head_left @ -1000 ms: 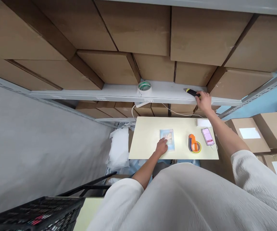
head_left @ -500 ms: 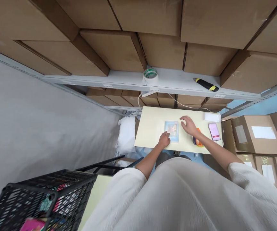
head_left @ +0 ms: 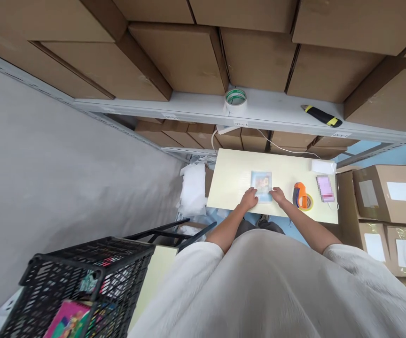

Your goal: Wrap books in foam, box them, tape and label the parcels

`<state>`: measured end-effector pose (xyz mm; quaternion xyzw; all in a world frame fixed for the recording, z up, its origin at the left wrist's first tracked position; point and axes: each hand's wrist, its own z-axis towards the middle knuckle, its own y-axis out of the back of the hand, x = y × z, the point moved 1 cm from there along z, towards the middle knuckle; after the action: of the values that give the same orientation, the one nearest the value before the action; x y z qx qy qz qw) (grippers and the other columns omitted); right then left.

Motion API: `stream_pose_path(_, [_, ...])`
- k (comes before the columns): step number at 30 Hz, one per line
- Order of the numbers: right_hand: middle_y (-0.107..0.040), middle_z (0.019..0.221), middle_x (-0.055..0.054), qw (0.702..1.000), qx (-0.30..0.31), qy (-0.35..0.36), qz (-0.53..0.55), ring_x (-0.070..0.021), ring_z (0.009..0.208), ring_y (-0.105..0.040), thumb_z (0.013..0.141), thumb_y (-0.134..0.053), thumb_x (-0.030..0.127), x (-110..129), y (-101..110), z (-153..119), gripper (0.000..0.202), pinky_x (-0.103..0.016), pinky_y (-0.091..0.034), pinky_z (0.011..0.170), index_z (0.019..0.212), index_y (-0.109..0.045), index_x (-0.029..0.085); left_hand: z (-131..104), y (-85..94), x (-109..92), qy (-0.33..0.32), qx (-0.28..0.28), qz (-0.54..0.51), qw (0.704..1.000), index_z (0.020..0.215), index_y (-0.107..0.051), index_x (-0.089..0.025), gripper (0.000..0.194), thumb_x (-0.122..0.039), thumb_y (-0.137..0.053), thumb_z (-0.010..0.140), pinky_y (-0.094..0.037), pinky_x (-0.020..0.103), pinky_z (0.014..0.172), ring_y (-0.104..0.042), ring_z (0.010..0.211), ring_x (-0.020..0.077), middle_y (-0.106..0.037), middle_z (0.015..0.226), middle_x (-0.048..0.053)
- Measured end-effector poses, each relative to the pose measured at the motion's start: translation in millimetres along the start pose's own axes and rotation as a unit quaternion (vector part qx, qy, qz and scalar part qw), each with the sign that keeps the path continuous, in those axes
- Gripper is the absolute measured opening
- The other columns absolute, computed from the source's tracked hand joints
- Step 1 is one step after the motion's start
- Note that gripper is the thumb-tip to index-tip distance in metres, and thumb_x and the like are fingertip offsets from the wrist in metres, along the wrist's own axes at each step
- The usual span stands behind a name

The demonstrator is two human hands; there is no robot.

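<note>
A flat light blue rectangular packet (head_left: 261,180) with a blurred picture in its middle lies on the pale yellow table (head_left: 231,173). Whether it is a book or a wrapped item is too blurred to tell. My left hand (head_left: 250,199) is closed on its left edge near the lower corner. Opposite, my right hand (head_left: 278,195) grips the right edge with bent fingers. To the right of that hand rests an orange tape dispenser (head_left: 300,196) with a roll of tape.
A phone (head_left: 325,188) and a white pack (head_left: 323,166) lie at the table's right end. On the shelf above are a tape roll (head_left: 236,100) and a utility knife (head_left: 322,116). Cartons (head_left: 388,192) stack at right; a black crate (head_left: 83,281) stands lower left.
My right hand has moved left and down from above the table to the packet's right edge, uncovering the tape dispenser. My left hand stays at the left edge. The view has shifted slightly.
</note>
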<state>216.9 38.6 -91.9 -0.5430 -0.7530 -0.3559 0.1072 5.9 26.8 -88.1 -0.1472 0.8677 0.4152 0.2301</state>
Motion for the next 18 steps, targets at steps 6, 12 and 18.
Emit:
stream_pose_path(6, [-0.077, 0.098, -0.01, 0.998, 0.013, -0.01, 0.053, -0.0222, 0.091, -0.072, 0.09, -0.063, 0.053, 8.2, 0.8, -9.9, 0.035, -0.03, -0.056, 0.079, 0.098, -0.069, 0.02, -2.1, -1.3, 4.4, -0.01, 0.007, -0.043, 0.999, 0.158, -0.056, -0.019, 0.064, -0.031, -0.067, 0.096, -0.041, 0.043, 0.131, -0.047, 0.161, 0.0338, -0.044, 0.176, 0.016])
stream_pose_path(12, [-0.068, 0.081, -0.005, 0.985, 0.055, 0.027, 0.162, -0.0187, 0.072, -0.064, 0.099, -0.06, 0.065, 36.7, -13.9, -41.0, 0.043, -0.03, -0.058, 0.074, 0.085, -0.06, 0.024, -11.3, 22.0, 11.3, -0.031, -0.084, -0.165, 0.982, 0.131, -0.073, -0.02, 0.034, -0.023, -0.056, 0.102, -0.048, 0.042, 0.125, -0.063, 0.142, 0.0279, -0.07, 0.145, 0.013])
stream_pose_path(18, [-0.077, 0.101, -0.01, 0.981, 0.108, 0.061, 0.148, -0.0197, 0.083, -0.071, 0.096, -0.068, 0.059, 60.8, -42.8, -62.8, 0.038, -0.03, -0.059, 0.078, 0.092, -0.074, 0.022, -30.8, 56.1, 34.3, 0.039, -0.186, -0.33, 0.925, 0.119, -0.069, -0.025, 0.025, -0.023, -0.046, 0.109, -0.059, 0.03, 0.097, -0.075, 0.103, 0.0186, -0.078, 0.109, 0.004])
